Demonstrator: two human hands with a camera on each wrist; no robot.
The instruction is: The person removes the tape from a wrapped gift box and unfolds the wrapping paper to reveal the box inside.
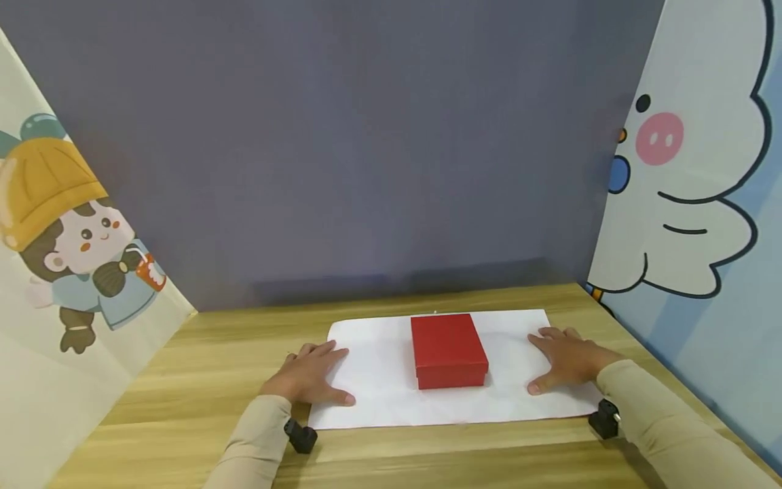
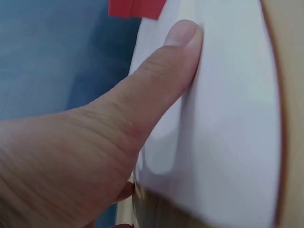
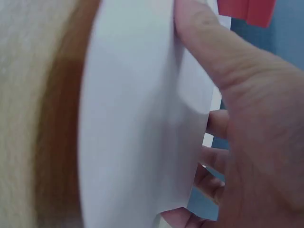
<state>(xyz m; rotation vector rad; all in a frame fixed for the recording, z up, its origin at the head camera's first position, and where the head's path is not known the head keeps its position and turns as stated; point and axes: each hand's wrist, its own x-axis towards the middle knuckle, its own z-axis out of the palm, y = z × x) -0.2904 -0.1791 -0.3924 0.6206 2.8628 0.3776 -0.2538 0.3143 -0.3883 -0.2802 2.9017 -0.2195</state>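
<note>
A red lidded box [image 1: 449, 350] sits on a wide white sheet of paper [image 1: 379, 401], a little right of the sheet's middle. At the sheet's left end, my left hand [image 1: 311, 375] rests with fingers spread and the thumb lying on the paper. My right hand [image 1: 568, 358] rests likewise on the right end, fingers spread and thumb pointing toward the box. Both wrist views show a thumb pressed on the white surface, with a corner of the red box beyond. Neither hand touches the box. Some fingertips at the sheet's ends are partly hidden in the left wrist view.
The sheet lies on a wood-grain table [image 1: 183, 380]. Behind it rises a dark grey panel [image 1: 391, 149]. Side walls with cartoon prints stand left and right, the right wall [image 1: 690, 326] close to my right arm. A small black device [image 1: 299, 436] is strapped at each wrist.
</note>
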